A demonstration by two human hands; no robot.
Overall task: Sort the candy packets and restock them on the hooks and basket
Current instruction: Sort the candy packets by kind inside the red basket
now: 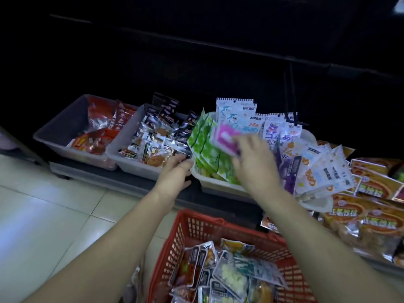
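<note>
red plastic basket [192,228] sits closest, low in the head view, loaded with loose mixed candy packets [229,278]. beyond it, a row of bins stands on a low dark shelf [122,182].

left hand [175,174] is at the near left corner of the white bin [218,185], its grip curled round the rim, thumb below and fingers above. right hand [254,165], blurred, is above that bin. its grip pinches a pink packet [225,136], held over the upright green packets [203,147] and in front of the white-and-blue packets [238,115]. purple packets [290,171] and more white ones fan out to the right.

left of the white bin stands a pale bin [131,169] of black-and-silver packets [157,141], then a grey bin [65,125] of red packets [98,119]. orange packets [371,186] lie stacked at far right, and pale floor tiles [43,204] show at left.
</note>
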